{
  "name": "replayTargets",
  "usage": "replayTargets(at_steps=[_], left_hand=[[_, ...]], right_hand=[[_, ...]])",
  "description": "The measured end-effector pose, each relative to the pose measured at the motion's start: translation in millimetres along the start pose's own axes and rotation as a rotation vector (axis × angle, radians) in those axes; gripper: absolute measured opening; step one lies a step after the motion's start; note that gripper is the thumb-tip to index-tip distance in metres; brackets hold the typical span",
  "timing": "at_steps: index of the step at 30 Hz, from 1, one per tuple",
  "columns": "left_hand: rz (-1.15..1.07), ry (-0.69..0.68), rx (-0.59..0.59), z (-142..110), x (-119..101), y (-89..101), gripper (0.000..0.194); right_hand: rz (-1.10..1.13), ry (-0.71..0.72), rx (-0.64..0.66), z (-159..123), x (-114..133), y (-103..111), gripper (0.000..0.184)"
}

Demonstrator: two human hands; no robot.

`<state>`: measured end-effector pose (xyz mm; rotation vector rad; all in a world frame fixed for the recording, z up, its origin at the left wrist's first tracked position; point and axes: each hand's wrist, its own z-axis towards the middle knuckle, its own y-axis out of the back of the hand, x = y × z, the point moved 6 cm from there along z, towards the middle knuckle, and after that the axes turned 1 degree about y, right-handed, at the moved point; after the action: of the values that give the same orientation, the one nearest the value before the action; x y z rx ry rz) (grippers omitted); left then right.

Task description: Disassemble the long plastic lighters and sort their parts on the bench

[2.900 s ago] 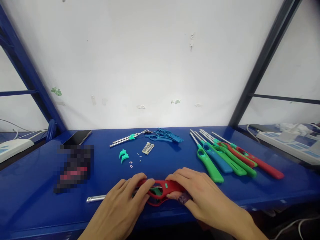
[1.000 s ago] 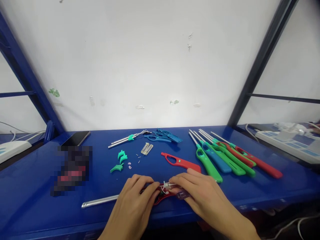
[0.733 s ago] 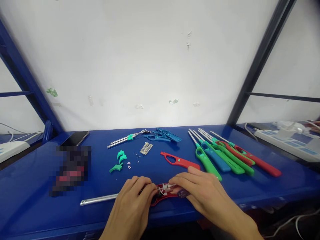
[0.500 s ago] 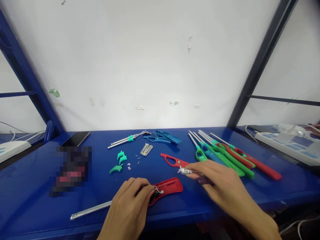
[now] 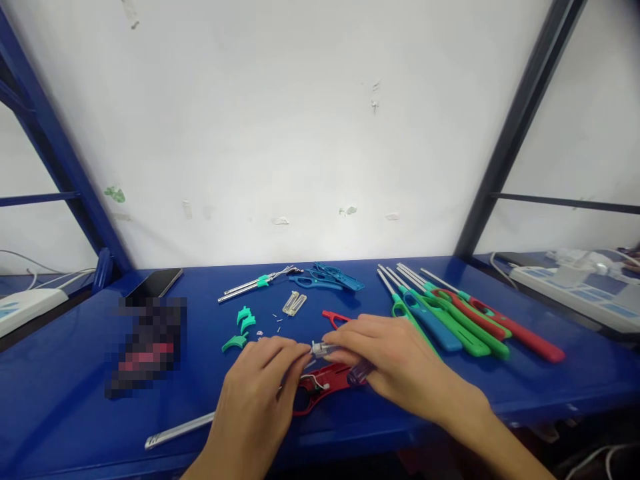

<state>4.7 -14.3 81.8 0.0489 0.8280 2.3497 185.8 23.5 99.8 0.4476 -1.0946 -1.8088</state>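
Observation:
My right hand [image 5: 395, 357] pinches a small clear fuel tank [image 5: 324, 348] with a white and silver end. A purple see-through handle [image 5: 360, 372] is also tucked in its fingers; the rest of that tool is hidden. My left hand [image 5: 263, 393] is closed, thumb and fingertips together at the tank's white end; what they pinch is too small to make out. Below the hands lies an opened red lighter casing [image 5: 334, 381] with a white wire in it. Its metal barrel [image 5: 180, 430] sticks out to the left under my left hand.
Several stick lighters [image 5: 450, 317] lie at right. Teal triggers [image 5: 240, 330], clear tanks [image 5: 294, 303], metal barrels [image 5: 245, 288] and blue casing halves [image 5: 330, 277] are spread behind the hands. A red casing half [image 5: 335, 319] is partly covered. A phone [image 5: 155, 287] lies at left.
My right hand has moved left with the clear tank, bringing it to my left fingertips. My left hand's fingertips have come off the red casing up to the tank's white end.

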Motion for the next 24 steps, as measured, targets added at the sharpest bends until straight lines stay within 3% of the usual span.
replayTargets(at_steps=[4, 8, 13, 18, 21, 24], left_hand=[[-0.047, 0.058, 0.046, 28.8, 8.7, 4.9, 0.023], [-0.032, 0.154, 0.103, 48.4, 24.7, 10.0, 0.023], [0.109, 0.309, 0.197, 45.4, 52.2, 11.1, 0.027], [0.246, 0.428, 0.417, 22.0, 78.0, 0.8, 0.029], [0.312, 0.491, 0.556, 14.1, 87.9, -5.2, 0.025], [0.343, 0.539, 0.669, 12.6, 92.0, -10.1, 0.019]], right_hand=[[0.027, 0.065, -0.041, 26.0, -9.9, 19.4, 0.017], [0.027, 0.117, 0.03, 58.7, -23.5, 24.9, 0.039], [-0.093, 0.091, 0.203, 83.2, -45.4, -1.9, 0.039], [-0.128, 0.153, 0.315, 88.7, -66.8, -41.9, 0.006], [-0.138, 0.162, 0.35, 89.8, -77.1, -55.8, 0.008], [-0.154, 0.138, 0.345, 89.5, -81.8, -55.9, 0.018]])
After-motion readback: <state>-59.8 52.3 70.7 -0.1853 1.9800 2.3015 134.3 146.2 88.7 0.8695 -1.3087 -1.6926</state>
